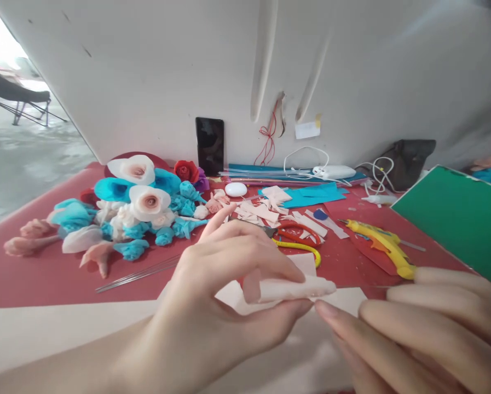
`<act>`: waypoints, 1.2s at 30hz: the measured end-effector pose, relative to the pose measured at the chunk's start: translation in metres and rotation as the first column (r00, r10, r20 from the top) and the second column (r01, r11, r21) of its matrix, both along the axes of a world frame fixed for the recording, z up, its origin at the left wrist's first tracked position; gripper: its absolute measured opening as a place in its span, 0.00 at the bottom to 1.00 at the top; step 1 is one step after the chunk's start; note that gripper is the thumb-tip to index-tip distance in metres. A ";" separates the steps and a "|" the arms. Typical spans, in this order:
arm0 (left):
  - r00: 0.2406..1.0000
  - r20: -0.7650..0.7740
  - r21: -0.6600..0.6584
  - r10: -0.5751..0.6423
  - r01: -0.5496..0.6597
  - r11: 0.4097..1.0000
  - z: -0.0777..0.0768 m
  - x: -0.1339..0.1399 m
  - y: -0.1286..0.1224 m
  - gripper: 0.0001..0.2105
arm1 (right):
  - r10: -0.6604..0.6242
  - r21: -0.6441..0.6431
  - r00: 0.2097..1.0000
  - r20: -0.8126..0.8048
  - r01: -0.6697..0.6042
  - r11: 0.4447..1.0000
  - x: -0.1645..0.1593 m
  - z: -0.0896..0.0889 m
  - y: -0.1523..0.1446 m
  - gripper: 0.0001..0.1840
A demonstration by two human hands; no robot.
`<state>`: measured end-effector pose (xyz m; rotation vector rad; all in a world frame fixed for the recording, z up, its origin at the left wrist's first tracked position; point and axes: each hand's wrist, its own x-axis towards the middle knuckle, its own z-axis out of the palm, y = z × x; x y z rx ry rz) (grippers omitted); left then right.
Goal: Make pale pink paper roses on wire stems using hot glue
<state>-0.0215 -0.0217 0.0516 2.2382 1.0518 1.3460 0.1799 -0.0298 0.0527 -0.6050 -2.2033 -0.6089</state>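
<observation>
In my left hand (229,273) a small roll of pale pink crepe paper (286,289) is pinched between thumb and fingers, with a loose flap at its left end. A thin wire (364,287) runs from the right end of the roll to my right hand (426,323), whose curled fingers close around it; the grip itself is partly hidden. The right fingertips come up against the left thumb tip, just below the roll. Under both hands lies a pale paper sheet (64,328).
Handmade paper flowers (149,202) crowd the left of the red table (7,279), near several thin metal wires (138,273). Scissors (298,243), paper scraps (257,212) and a yellow glue gun (380,246) lie beyond my hands. A phone (210,145) leans on the wall; a green board (454,219) stands right.
</observation>
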 end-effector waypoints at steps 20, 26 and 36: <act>0.992 -0.121 0.188 -0.021 0.044 0.981 0.006 -0.006 -0.002 0.08 | -0.068 -0.116 0.977 -0.202 0.045 0.992 -0.009 -0.010 -0.004 0.08; 0.985 -0.171 0.189 -0.033 0.065 0.980 0.008 -0.006 0.000 0.10 | -0.078 -0.158 0.974 -0.213 0.044 0.986 -0.008 -0.010 -0.003 0.11; 0.979 -0.201 0.217 -0.015 0.059 0.974 0.007 -0.006 0.000 0.12 | -0.059 -0.196 0.986 -0.154 0.029 0.980 -0.001 -0.016 -0.002 0.12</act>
